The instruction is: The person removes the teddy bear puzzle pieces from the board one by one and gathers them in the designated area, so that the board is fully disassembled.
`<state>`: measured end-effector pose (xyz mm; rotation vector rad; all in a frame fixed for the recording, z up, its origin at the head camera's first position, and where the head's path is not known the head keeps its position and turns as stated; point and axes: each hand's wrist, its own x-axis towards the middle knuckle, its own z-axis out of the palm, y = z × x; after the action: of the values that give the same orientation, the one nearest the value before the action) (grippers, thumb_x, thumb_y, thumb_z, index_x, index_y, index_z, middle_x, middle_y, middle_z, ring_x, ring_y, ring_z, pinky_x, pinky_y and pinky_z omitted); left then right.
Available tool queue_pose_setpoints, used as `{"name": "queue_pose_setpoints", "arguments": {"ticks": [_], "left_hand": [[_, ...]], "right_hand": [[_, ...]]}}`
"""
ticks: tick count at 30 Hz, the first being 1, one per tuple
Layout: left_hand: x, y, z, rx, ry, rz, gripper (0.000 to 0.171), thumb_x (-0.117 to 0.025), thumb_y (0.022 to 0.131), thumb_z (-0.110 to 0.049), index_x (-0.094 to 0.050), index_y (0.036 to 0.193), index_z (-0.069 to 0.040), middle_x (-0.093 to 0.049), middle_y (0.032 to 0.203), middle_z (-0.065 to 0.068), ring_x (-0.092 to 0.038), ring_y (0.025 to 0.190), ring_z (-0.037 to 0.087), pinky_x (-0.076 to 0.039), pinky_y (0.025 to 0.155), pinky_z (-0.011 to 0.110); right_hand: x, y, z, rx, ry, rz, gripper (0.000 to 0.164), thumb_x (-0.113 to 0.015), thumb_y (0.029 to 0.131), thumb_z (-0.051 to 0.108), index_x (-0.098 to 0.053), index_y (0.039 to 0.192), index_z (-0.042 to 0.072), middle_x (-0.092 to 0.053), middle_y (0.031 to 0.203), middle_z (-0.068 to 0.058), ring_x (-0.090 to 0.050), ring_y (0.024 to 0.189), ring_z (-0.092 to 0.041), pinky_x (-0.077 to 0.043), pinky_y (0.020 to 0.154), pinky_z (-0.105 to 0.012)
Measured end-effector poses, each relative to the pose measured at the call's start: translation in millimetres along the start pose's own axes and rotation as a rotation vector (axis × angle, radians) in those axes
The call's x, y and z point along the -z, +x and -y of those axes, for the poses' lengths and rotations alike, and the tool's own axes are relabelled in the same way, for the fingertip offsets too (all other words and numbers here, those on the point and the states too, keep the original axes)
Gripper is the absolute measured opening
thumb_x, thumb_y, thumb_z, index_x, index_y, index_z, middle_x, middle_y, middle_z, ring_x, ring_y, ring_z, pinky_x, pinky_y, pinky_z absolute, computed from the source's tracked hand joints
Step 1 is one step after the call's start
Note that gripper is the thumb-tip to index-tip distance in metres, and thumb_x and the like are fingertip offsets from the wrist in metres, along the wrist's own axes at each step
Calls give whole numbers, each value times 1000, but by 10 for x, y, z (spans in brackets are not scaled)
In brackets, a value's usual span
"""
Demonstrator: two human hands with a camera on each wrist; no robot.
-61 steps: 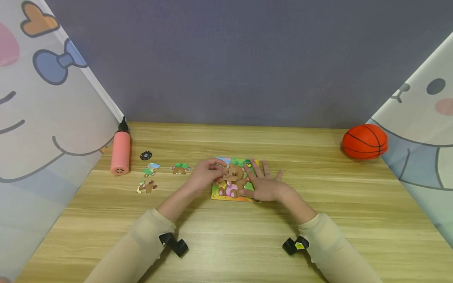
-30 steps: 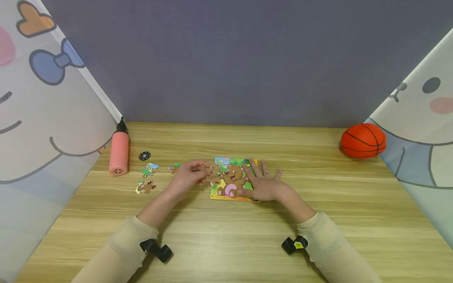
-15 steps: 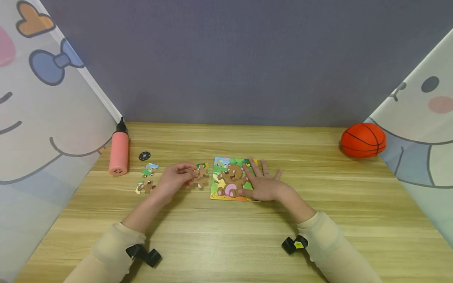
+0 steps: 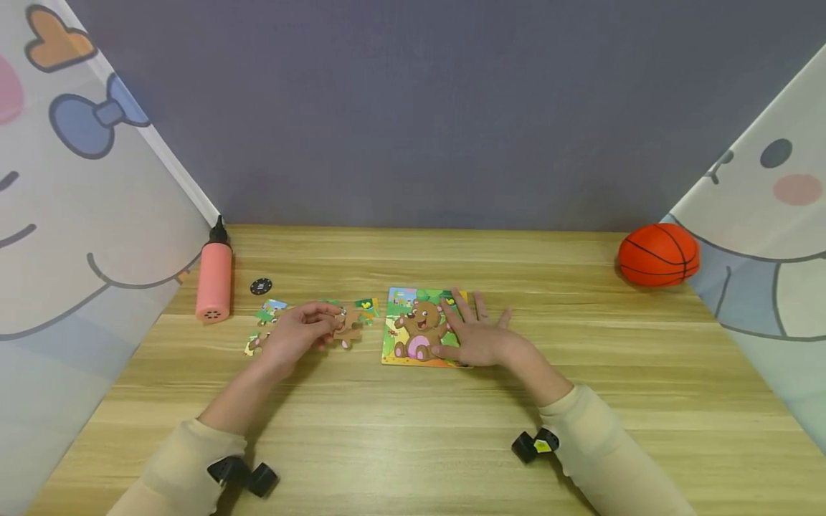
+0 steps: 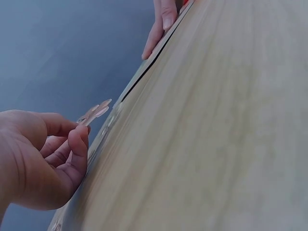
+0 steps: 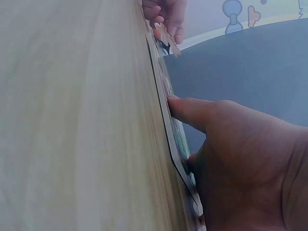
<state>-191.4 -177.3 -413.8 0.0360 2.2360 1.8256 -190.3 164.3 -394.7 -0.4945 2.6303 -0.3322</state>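
Note:
My left hand (image 4: 298, 333) pinches a brown jigsaw piece (image 4: 349, 331) between thumb and fingertips, left of the puzzle board. In the left wrist view this jigsaw piece (image 5: 96, 113) is tilted and raised off the tabletop. The flat puzzle board (image 4: 413, 344) shows a smiling brown bear on a green and yellow ground. Spread fingers of my right hand (image 4: 480, 340) rest on the board's right side and cover part of the picture. Behind the held piece lies a green piece with a yellow duck (image 4: 368, 307), partly hidden.
More jigsaw pieces (image 4: 271, 308) lie at the left, partly covered by my left hand. Beyond them are a round black chip (image 4: 261, 287) and a pink hand pump (image 4: 214, 281). An orange-red basketball (image 4: 658, 254) sits at the back right of the wooden table (image 4: 413, 437).
My left hand has moved left with the brown jigsaw piece, off the puzzle board and over the loose pieces. The bear picture is uncovered there. My right hand stays on the board.

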Motion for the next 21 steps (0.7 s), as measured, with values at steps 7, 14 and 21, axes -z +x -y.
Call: {"name": "queue_pose_setpoints", "arguments": {"ticks": [7,14,21], "left_hand": [[96,-66,9,-1,50,-18,30,-64,98,-6,-62,125,7,-71,94,8,-61,74,15,-52,61,26],[184,-144,-4,16,33,-10,33,-63,99,-7,-58,129,6,-70,95,5,-59,70,13,-46,56,24],[277,-189,17,54,41,-30,32,-65,98,-9,-59,127,6,-71,93,2,-57,62,9,-42,51,22]], "right_hand": [[-5,-1,-1,-2,1,1,95,-47,96,70,-1,164,22,21,166,-3,20,148,-42,10,95,-87],[-9,9,-4,-4,-3,5,95,-47,96,70,-1,164,22,21,166,-3,20,148,-42,9,96,-86],[-3,16,-8,-7,-12,6,95,-46,96,70,0,164,21,21,167,-4,20,148,-42,7,97,-86]]}}
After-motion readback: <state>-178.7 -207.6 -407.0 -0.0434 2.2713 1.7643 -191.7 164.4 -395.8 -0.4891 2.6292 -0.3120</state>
